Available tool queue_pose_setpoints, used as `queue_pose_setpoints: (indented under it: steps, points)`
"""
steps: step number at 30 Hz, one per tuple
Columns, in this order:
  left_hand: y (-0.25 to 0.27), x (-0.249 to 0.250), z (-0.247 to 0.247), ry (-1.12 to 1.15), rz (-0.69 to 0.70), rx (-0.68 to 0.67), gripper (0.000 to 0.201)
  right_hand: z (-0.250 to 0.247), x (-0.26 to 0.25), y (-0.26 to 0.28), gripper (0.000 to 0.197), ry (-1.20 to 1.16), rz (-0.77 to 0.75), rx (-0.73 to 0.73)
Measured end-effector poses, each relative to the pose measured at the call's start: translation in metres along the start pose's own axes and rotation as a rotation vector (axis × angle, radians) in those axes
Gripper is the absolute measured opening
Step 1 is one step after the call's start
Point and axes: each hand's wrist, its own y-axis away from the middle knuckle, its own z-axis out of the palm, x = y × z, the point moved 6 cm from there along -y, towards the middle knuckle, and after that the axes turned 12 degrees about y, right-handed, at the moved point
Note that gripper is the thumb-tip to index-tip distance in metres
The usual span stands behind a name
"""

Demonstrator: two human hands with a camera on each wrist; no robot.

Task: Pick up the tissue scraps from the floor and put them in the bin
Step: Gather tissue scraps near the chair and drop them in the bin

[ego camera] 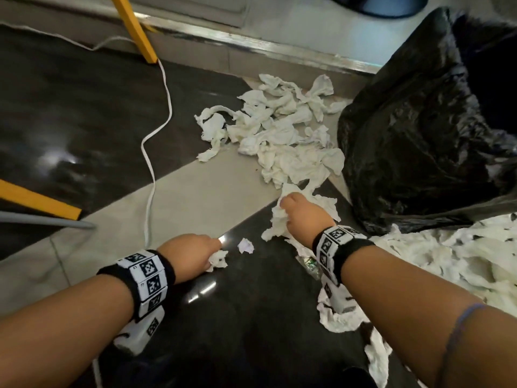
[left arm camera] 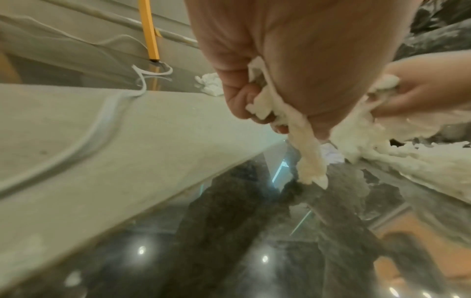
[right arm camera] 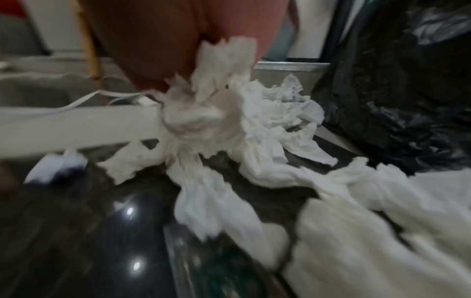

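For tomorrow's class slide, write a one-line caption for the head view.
Both hands gather tissue scraps: left hand grips a small wad, right hand a larger bunch, beside the black bin bag.

The tissue scraps (ego camera: 282, 138) are white, some creamy off-white. The bin bag (ego camera: 414, 130) is glossy black. The floor (ego camera: 70, 121) is polished black with pale speckles, crossed by a light grey-beige band (ego camera: 195, 197). A white cable (ego camera: 156, 141) lies across it, beside yellow legs (ego camera: 137, 29). Both wristbands (ego camera: 148, 278) are black with white tiles bearing black-and-white square codes.
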Motion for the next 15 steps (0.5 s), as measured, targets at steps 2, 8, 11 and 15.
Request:
queue_pose_setpoints:
  steps: [2,8,11,15]
  points:
    - [0.008,-0.007,-0.001,0.005,-0.017,0.017,0.024,0.002,0.004,-0.006,0.063,-0.040,0.069,-0.083]
    - [0.023,-0.021,-0.011,0.001,-0.076,0.065,0.034,0.006,-0.004,-0.007,0.034,0.248,-0.052,-0.197]
    - [0.030,-0.032,-0.018,0.005,-0.128,0.110,0.023,-0.045,0.007,-0.021,0.035,-0.027,0.068,-0.075]
    - [0.031,-0.038,-0.035,-0.007,-0.165,0.161,0.024,-0.154,0.033,-0.023,0.015,-0.441,0.156,0.126]
